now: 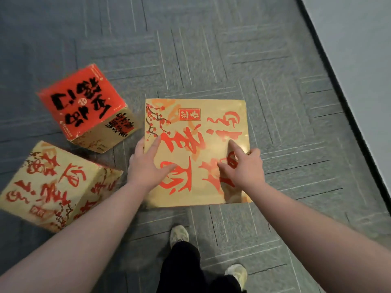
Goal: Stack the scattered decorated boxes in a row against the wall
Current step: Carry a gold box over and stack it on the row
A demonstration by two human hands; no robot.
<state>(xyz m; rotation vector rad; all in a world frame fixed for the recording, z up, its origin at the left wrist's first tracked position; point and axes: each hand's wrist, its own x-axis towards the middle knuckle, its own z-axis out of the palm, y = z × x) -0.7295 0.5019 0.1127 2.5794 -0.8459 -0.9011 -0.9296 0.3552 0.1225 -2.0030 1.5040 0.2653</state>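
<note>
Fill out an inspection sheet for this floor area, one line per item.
Surface: grey carpet-tile floor.
Job's things: gold box under both hands; red-topped box and second gold box tilted at left, none at the wall.
Clutter: nothing seen.
Grippers: left hand and right hand grip the gold box's side edges, fingers on top.
Cables: nothing seen.
Surroundings: pale wall with dark baseboard at right; person's shoes below.

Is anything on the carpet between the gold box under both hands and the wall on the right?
Nothing visible. Bare carpet runs from the gold box to the wall. The red-topped box and the other gold box lie on the opposite side, left of it.
</note>
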